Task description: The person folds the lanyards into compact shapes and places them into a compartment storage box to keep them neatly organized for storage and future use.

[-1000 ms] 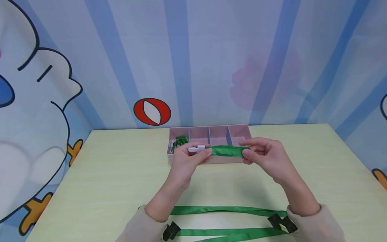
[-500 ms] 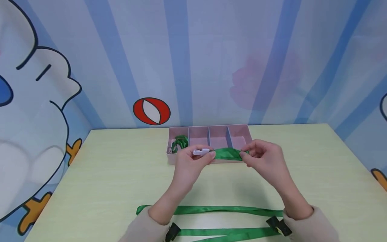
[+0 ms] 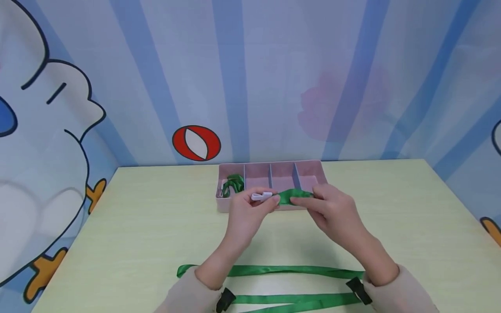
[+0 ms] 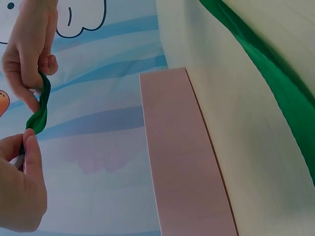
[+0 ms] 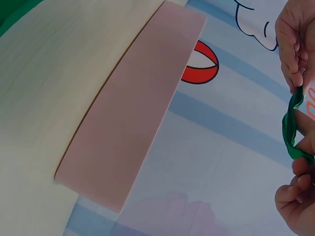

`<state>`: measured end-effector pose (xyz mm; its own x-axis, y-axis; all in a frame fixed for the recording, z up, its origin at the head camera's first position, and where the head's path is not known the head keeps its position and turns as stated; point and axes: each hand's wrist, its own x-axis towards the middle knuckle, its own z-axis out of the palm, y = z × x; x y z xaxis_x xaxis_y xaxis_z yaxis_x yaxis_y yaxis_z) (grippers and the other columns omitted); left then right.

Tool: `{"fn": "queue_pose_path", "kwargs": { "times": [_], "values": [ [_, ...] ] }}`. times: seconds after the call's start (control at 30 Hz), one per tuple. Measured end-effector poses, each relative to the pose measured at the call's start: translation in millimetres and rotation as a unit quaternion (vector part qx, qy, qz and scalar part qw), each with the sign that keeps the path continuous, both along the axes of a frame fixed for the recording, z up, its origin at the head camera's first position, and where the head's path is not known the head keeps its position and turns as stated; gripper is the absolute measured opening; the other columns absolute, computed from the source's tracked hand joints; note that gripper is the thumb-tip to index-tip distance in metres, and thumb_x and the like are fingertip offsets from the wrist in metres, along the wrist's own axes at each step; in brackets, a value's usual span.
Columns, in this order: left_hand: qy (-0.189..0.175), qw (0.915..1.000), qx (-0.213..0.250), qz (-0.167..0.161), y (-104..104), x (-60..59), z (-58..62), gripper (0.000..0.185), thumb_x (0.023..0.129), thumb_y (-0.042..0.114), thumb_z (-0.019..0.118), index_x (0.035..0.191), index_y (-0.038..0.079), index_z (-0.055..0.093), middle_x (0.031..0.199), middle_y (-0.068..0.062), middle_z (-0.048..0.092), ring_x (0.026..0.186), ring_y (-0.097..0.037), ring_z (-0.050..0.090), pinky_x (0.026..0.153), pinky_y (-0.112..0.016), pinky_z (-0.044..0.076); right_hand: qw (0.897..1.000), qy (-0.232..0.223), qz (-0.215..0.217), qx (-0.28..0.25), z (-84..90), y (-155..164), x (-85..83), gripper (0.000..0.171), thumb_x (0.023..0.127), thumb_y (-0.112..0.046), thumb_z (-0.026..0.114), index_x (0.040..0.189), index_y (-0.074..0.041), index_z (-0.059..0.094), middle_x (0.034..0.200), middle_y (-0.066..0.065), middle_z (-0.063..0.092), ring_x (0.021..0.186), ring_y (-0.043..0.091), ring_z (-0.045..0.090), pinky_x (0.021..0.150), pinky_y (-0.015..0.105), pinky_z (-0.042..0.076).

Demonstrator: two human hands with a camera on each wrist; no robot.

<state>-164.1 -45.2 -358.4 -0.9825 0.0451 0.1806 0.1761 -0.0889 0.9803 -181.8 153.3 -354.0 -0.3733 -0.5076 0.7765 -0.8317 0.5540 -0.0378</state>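
Pink 4-compt. box [image 3: 283, 176] on tabletop [image 3: 156, 217] had green coil [image 3: 235, 183] in leftmost compt. Green strip [image 3: 286, 197] was held up nr box's front: L grip [image 3: 245, 217] pinched one end + white tab [image 3: 261, 196], R grip [image 3: 332, 213] pinched the other.

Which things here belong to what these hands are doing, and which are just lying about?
In use:
left hand
right hand
green ribbon held between them
white piece in left hand

Apparently lying about:
pink box
green bundle in its leftmost compartment
green strips on the table
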Motion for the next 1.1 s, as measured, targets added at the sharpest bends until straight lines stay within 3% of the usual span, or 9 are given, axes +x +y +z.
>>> {"fn": "queue_pose_path", "kwargs": {
  "times": [0.07, 0.17, 0.3, 0.4, 0.57, 0.73, 0.9, 1.1],
  "values": [
    [0.004, 1.0000, 0.000, 0.001, 2, 0.6, -0.4, 0.017, 0.083, 0.006, 0.069, 0.097, -0.004, 0.067, 0.090, -0.016, 0.065, 0.081, -0.027, 0.067, 0.075, -0.033, 0.055, 1.000, -0.002, -0.009, 0.000, 0.7, 0, -0.2, 0.022, 0.090, -0.005, 0.055, 0.087, -0.012, 0.075, 0.061, -0.002, 0.037, 0.054, 0.009, 0.028, 0.045, 0.021, 0.025],
    [0.007, 1.0000, -0.006, 0.001, 6, 2.4, -2.2, 0.018, 0.084, 0.008, 0.069, 0.098, -0.003, 0.068, 0.092, -0.015, 0.065, 0.082, -0.025, 0.066, 0.074, -0.031, 0.055, 0.999, -0.003, -0.039, 0.004, 0.2, -1, 0.6, 0.024, 0.071, 0.009, 0.065, 0.080, -0.010, 0.075, 0.059, -0.002, 0.037, 0.053, 0.009, 0.028, 0.044, 0.021, 0.026],
    [0.011, 0.9998, -0.015, 0.002, 14, 4.8, -6.3, 0.019, 0.084, 0.010, 0.069, 0.100, -0.001, 0.068, 0.094, -0.015, 0.066, 0.083, -0.021, 0.066, 0.074, -0.029, 0.055, 0.996, 0.011, -0.088, 0.020, -1.8, -5, 3.7, 0.021, 0.065, 0.009, 0.074, 0.074, -0.009, 0.073, 0.058, -0.001, 0.038, 0.051, 0.012, 0.031, 0.041, 0.021, 0.028],
    [0.016, 0.9998, -0.008, 0.008, 19, 5.6, -8.4, 0.019, 0.084, 0.010, 0.070, 0.099, 0.000, 0.068, 0.095, -0.015, 0.065, 0.083, -0.020, 0.065, 0.072, -0.027, 0.055, 0.995, 0.006, -0.098, 0.004, -2.0, -8, 6.0, 0.020, 0.065, 0.010, 0.074, 0.074, -0.008, 0.071, 0.059, -0.001, 0.044, 0.051, 0.012, 0.037, 0.040, 0.023, 0.033],
    [0.008, 0.9996, 0.006, 0.025, 24, 7.2, -8.7, 0.019, 0.083, 0.011, 0.071, 0.099, 0.000, 0.068, 0.095, -0.014, 0.064, 0.082, -0.017, 0.062, 0.069, -0.025, 0.054, 0.994, -0.059, -0.070, -0.063, -0.7, -13, 9.0, 0.021, 0.070, 0.012, 0.068, 0.083, -0.005, 0.066, 0.062, -0.001, 0.052, 0.053, 0.009, 0.042, 0.046, 0.022, 0.038],
    [-0.015, 0.9988, 0.041, 0.022, 26, 6.6, -9.4, 0.021, 0.083, 0.009, 0.070, 0.100, -0.002, 0.067, 0.096, -0.013, 0.063, 0.084, -0.017, 0.064, 0.075, -0.029, 0.055, 0.982, -0.146, -0.029, -0.114, 1.8, -16, 11.2, 0.029, 0.076, 0.010, 0.068, 0.097, -0.007, 0.059, 0.063, -0.006, 0.050, 0.052, 0.005, 0.041, 0.046, 0.020, 0.039],
    [-0.035, 0.9960, 0.082, 0.003, 28, 6.8, -9.1, 0.022, 0.084, 0.005, 0.068, 0.102, -0.007, 0.064, 0.098, -0.014, 0.062, 0.085, -0.019, 0.065, 0.078, -0.033, 0.054, 0.970, -0.207, 0.046, -0.120, 2.9, -17, 12.3, 0.032, 0.083, 0.007, 0.064, 0.109, -0.009, 0.054, 0.070, -0.008, 0.055, 0.058, 0.004, 0.043, 0.050, 0.020, 0.040],
    [-0.052, 0.9929, 0.105, -0.018, 26, 7.4, -7.1, 0.024, 0.085, 0.002, 0.066, 0.105, -0.009, 0.062, 0.099, -0.015, 0.061, 0.086, -0.019, 0.066, 0.079, -0.033, 0.054, 0.950, -0.266, 0.111, -0.121, 4.8, -15, 12.9, 0.024, 0.094, 0.007, 0.046, 0.113, -0.007, 0.050, 0.088, -0.002, 0.058, 0.072, 0.007, 0.054, 0.063, 0.022, 0.050]
  ]
}}
